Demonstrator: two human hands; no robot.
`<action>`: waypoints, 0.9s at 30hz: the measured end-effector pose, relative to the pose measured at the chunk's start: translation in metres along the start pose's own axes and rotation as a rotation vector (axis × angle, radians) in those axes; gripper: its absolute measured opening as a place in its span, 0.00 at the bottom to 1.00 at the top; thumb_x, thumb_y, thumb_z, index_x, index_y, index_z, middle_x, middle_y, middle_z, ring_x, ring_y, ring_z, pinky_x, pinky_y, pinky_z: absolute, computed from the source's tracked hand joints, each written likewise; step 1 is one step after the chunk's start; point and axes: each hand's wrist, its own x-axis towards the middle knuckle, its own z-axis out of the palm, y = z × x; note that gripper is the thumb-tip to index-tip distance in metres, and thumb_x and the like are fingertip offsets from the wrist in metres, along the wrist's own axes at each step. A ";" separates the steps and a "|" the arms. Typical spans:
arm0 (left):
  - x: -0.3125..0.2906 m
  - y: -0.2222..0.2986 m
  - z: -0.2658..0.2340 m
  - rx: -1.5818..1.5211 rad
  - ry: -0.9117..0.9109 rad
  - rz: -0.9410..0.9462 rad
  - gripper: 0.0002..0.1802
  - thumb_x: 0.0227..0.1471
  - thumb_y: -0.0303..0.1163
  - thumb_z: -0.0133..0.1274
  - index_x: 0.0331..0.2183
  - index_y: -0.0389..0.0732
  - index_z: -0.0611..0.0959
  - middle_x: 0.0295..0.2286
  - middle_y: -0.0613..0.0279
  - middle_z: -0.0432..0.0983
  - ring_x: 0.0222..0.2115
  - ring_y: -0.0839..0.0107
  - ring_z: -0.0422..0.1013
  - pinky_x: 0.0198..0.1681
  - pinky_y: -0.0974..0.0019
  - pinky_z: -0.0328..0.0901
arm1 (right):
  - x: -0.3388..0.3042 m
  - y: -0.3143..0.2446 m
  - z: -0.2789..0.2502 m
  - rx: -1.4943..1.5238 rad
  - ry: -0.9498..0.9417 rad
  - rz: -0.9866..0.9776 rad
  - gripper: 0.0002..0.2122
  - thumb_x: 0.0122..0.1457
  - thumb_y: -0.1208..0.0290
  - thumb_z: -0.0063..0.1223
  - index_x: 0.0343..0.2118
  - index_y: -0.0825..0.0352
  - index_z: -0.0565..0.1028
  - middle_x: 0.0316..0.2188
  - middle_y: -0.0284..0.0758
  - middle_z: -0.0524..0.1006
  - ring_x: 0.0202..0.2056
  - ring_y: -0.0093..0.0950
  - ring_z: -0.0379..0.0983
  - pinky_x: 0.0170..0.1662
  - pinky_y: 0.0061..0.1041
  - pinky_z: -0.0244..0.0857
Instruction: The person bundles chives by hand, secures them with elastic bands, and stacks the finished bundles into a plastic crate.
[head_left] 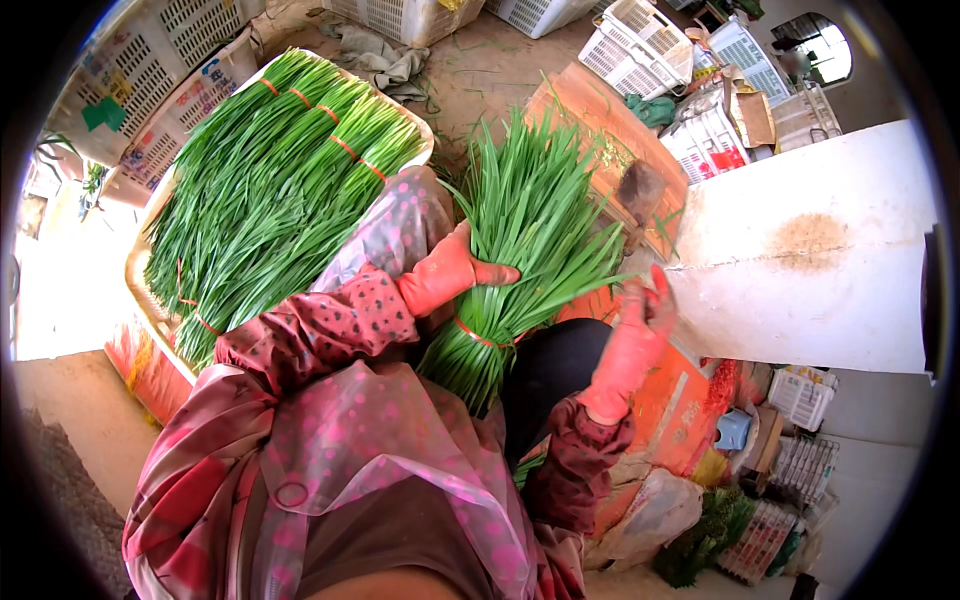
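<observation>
My left hand [447,272], in a pinkish-red rubber glove, is wrapped round a thick bunch of garlic chives [530,205] in front of my lap. The thumb lies across the leaves. An orange band [484,340] circles the bunch below that hand. To the right, my right hand [630,350], gloved alike, is raised with its fingertips at the end of a long chive leaf [600,285] reaching sideways from the bunch, and seems to pinch it. More banded chive bunches [280,190] lie packed side by side in a shallow cream crate [152,285] at my left.
A worn wooden board [560,100] with leaf scraps lies beyond the bunch. At right juts a white, stained panel [800,240]. White plastic crates [640,45] stand at the back, with more crates [185,50] at far left. An orange-red sack [675,420] lies near my right arm.
</observation>
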 end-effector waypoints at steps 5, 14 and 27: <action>0.000 0.009 -0.004 -0.063 -0.164 0.010 0.30 0.49 0.28 0.64 0.53 0.34 0.73 0.45 0.62 0.77 0.45 0.72 0.71 0.53 0.65 0.64 | -0.018 -0.040 0.008 0.225 -0.236 -0.011 0.11 0.64 0.78 0.47 0.47 0.71 0.74 0.39 0.36 0.78 0.31 0.22 0.75 0.33 0.19 0.69; -0.005 0.006 -0.008 -0.211 -0.239 0.026 0.31 0.52 0.33 0.63 0.55 0.37 0.72 0.47 0.65 0.74 0.49 0.74 0.68 0.55 0.65 0.62 | -0.013 -0.035 0.040 0.146 -0.416 0.179 0.09 0.63 0.73 0.52 0.43 0.71 0.78 0.30 0.34 0.79 0.26 0.20 0.76 0.25 0.17 0.65; -0.004 -0.002 -0.010 -0.190 -0.190 0.031 0.25 0.52 0.32 0.63 0.51 0.38 0.76 0.44 0.67 0.77 0.45 0.77 0.70 0.51 0.67 0.64 | -0.003 -0.008 0.069 0.114 -0.369 0.230 0.09 0.60 0.68 0.56 0.38 0.69 0.77 0.23 0.31 0.78 0.24 0.19 0.75 0.26 0.20 0.65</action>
